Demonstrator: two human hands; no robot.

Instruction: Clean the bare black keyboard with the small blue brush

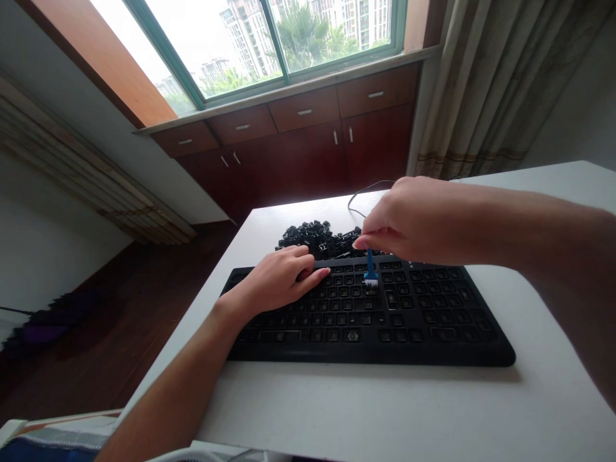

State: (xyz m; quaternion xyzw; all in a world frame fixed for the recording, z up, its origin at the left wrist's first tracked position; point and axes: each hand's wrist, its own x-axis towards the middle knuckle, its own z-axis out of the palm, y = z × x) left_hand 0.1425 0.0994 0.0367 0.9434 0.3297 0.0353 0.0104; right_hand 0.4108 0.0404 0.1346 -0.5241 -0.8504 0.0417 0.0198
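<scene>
A black keyboard [370, 353] with its keycaps off lies on the white table, showing rows of bare square sockets. My left hand [276, 276] rests across its far left part, thumb laid along the top row and the other fingers curled over the far edge, holding it. From above, my right hand [392, 218] pinches the handle of a small blue brush [370, 273], pointed down. Its white bristles touch the sockets right of the middle. Behind the keyboard lies a heap of loose black keycaps [308, 236], partly hidden by both hands.
The white table [366, 410] reaches toward me and to the right. A thin cable [353, 199] curves over its far side. Beyond stand red-brown cabinets [298, 154] under a window, with curtains [462, 83] on both sides. A dark purple umbrella-like item [48, 327] lies on the floor at left.
</scene>
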